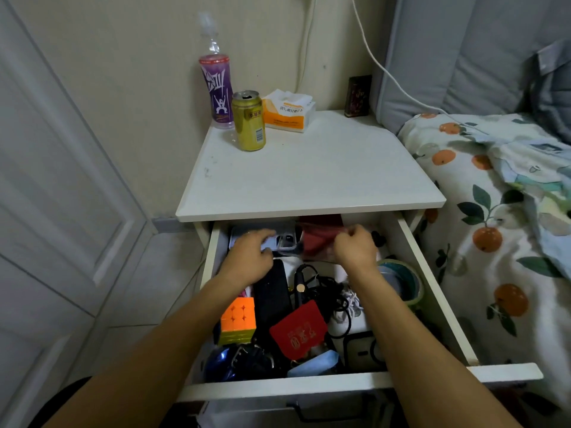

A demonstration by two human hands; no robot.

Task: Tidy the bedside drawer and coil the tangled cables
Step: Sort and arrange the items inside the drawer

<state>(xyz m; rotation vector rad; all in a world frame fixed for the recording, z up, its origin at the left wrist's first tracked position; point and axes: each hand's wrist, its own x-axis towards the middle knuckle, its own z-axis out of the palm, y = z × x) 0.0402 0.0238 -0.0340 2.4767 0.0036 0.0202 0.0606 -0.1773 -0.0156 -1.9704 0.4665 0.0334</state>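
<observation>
The white wooden bedside drawer [432, 282] stands pulled out beneath the white worktop [309, 174], and both hands reach into its far end. The left hand [251, 257] lies palm-down with fingers loosely spread on a clear plastic-wrapped pack [285, 239] at the far left corner; the right hand [355, 247] has its fingers curled, pinching a dark red cloth pouch in clear wrapping [315, 240] near the far edge. The tangled black and white cables [332, 296] lie in the middle of the drawer, just behind a red paper envelope [298, 330] and beside a flat black rectangular case [273, 299]. An orange-and-yellow puzzle cube [237, 319] sits by the left wall, a shiny blue ball [221, 362] at the near left corner, and a roll of greenish clear tape [401, 282] against the right wall (partly hidden by the forearm). On the worktop's far edge stand a purple plastic bottle [217, 91], a gold drink can [248, 120], an orange-and-white tissue pack [289, 111] and a small dark box [358, 95].
</observation>
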